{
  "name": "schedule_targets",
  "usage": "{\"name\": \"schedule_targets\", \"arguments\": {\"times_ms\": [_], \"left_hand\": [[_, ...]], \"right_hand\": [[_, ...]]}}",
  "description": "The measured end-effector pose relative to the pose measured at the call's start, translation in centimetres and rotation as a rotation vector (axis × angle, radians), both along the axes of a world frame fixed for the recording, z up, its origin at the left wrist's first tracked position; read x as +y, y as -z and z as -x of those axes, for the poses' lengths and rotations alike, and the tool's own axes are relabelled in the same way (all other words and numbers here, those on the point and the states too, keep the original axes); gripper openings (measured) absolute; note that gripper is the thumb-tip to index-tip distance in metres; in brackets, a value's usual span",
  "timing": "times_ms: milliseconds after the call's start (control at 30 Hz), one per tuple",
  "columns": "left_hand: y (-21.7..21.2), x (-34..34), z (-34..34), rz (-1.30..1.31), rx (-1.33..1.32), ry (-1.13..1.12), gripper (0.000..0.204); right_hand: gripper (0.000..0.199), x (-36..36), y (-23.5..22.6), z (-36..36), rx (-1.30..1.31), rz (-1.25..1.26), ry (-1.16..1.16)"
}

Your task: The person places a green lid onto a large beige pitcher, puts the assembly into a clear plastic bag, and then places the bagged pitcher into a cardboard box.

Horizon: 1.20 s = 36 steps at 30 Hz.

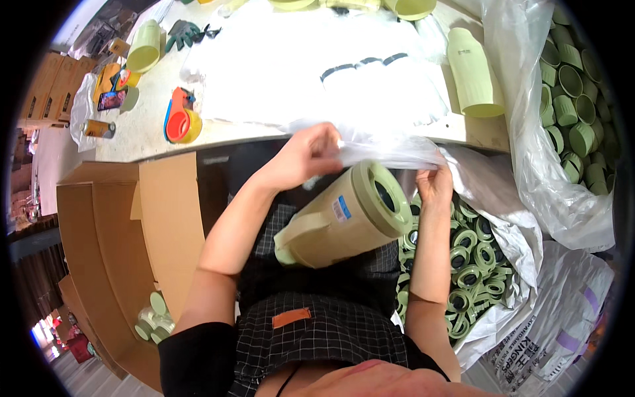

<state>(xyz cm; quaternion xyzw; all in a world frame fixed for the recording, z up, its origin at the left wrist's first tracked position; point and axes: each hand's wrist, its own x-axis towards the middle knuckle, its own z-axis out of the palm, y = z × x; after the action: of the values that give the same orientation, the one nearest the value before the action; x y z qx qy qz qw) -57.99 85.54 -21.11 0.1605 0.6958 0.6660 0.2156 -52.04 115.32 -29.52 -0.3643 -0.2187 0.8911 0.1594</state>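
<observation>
A green tumbler [321, 228] with a handle, a ring-shaped lid and a small blue-and-white sticker lies tilted across my lap, its lid end toward the upper right. Above it a clear plastic bag [390, 151] is stretched between both hands. My left hand [305, 159], slightly smeared by motion, has its fingers curled at the bag's left end. At the other end, my right hand [434, 185] pinches the plastic between thumb and fingers. Neither hand grips the tumbler.
White bags [264, 73] cover the table's middle. Tape dispensers [182, 122] and a phone [112, 100] lie left; a green tumbler body [473, 73] stands right. A cardboard box [109, 245] is at my left. Green lids [469, 274] fill a sack at right, with green cups [572, 99] beyond.
</observation>
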Motion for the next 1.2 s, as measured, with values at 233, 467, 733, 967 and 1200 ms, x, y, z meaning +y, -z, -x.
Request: {"name": "schedule_targets", "arguments": {"times_ms": [233,467,733,967,1200], "left_hand": [[-3.8,-1.5,-6.9,0.137,0.65,-0.022,0.032],[2.4,-11.3,-18.1,0.634,0.404,-0.238,0.053],[-2.2,-24.0,-20.9,0.482,0.347,-1.261,0.054],[-0.9,-42.8,-30.0,0.205,-0.147,-1.663,0.05],[10.7,-48.8,-38.9,0.538,-0.589,-1.608,0.049]], "right_hand": [[0.032,-10.3,0.8,-14.2,0.144,-1.31,-0.069],[0.057,-16.2,-2.3,-17.4,0.154,-1.024,-1.004],[0.086,-28.0,-11.0,-10.6,0.875,-0.928,-1.532],[0.075,-31.6,-9.6,-11.9,0.957,-0.792,-1.763],[0.056,-22.4,-5.2,-12.4,0.235,-0.961,-1.424]]}}
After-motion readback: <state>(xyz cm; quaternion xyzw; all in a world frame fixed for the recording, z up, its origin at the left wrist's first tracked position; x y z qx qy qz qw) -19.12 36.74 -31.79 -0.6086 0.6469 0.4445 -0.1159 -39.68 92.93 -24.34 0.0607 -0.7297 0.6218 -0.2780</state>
